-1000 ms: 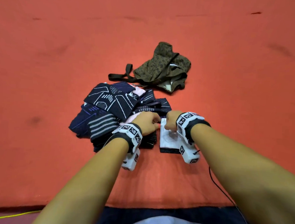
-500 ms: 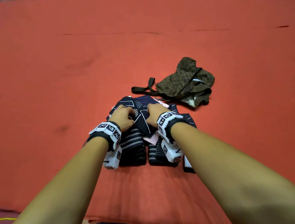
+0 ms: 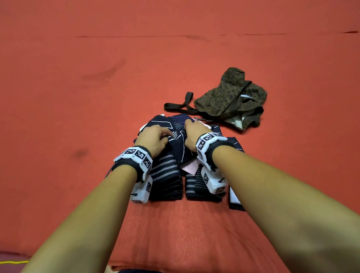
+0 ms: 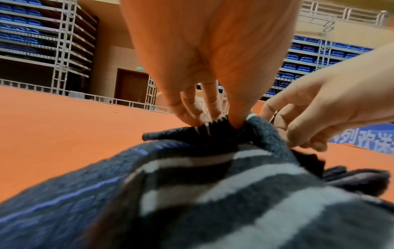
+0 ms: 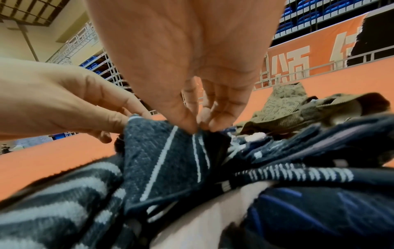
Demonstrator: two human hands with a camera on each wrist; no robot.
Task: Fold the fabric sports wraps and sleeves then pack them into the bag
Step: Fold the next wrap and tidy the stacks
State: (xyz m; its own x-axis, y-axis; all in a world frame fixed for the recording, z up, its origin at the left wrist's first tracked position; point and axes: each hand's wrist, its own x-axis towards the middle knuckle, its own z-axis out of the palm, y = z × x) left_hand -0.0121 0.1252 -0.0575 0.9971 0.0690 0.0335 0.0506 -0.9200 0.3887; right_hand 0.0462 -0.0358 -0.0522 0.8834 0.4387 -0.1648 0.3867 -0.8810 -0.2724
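A pile of dark navy sleeves and wraps (image 3: 167, 177) with white and grey stripes lies on the orange mat. On top is a navy sleeve with thin white lines (image 3: 178, 136). My left hand (image 3: 154, 138) pinches its left edge (image 4: 215, 124). My right hand (image 3: 195, 129) pinches the same sleeve (image 5: 170, 151) a little to the right, thumb against fingertips. An olive patterned bag (image 3: 232, 97) with a dark strap lies crumpled beyond the pile at the right, mouth towards me.
The orange mat (image 3: 94, 91) spreads wide on all sides. A folded white and black wrap (image 3: 234, 198) lies at the pile's right edge, and a pink piece (image 3: 189, 167) shows in the middle. A yellow cord (image 3: 4, 262) runs at the lower left.
Both hands left the white folded wrap near me and moved forward onto the pile. They have taken hold of the top navy sleeve with white lines.
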